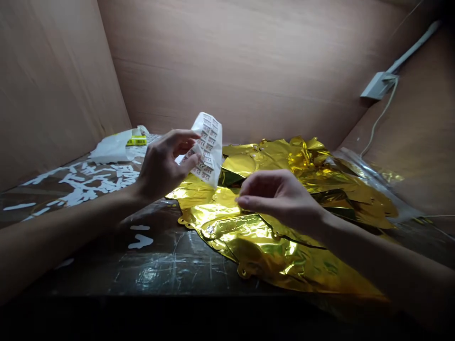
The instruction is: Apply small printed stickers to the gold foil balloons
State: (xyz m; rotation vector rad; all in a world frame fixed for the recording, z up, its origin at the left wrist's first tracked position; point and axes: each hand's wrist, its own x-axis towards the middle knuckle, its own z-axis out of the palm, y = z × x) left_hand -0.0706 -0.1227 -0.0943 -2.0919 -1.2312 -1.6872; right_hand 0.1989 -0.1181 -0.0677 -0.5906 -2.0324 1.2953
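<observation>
Between its thumb and fingers my left hand [167, 158] pinches a white sheet of printed labels [209, 147], held up at a tilt above the table. My right hand [275, 192] is closed, thumb against forefinger, over a pile of shiny gold foil balloons [245, 237]. Whatever may be between its fingertips is too small or hidden to make out. Flat and creased, the balloons overlap each other, and some show small round tabs at their edges. The right hand and forearm cover part of the pile.
Many white paper strips [88, 182] lie scattered at the left, near a white sheet [112, 147] and a yellow packet [137, 140]. Clear plastic [373, 175] lies right of the balloons. A white power box [379, 86] with a cable hangs on the wooden wall.
</observation>
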